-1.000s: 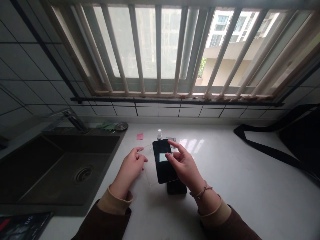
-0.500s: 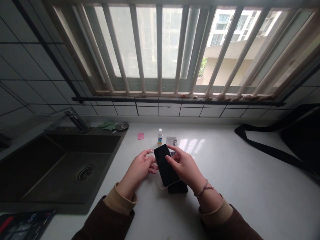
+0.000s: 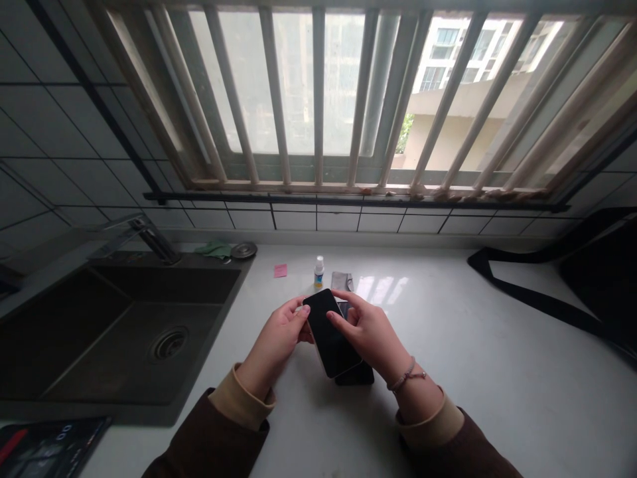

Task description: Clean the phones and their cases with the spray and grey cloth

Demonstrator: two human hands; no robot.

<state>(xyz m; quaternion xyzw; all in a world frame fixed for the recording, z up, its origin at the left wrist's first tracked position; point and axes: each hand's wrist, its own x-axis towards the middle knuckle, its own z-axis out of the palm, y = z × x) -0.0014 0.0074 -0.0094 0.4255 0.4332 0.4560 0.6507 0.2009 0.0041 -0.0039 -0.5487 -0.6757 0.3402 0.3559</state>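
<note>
Moved: your left hand (image 3: 275,346) came in and closed on the edge of the black phone (image 3: 329,332), over the desk (image 3: 472,345); your right hand (image 3: 371,335) lay on its face, grip unclear. Light, slippery glass, best held by the edges.

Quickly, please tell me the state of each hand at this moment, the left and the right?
Left hand: closed, holding the edge of the black smartphone.
Right hand: open, fingers resting on the phone's front.

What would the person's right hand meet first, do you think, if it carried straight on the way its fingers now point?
The right hand would meet the black glass-faced smartphone first; its fingertips appear to be touching it, though depth is hard to judge.
</note>
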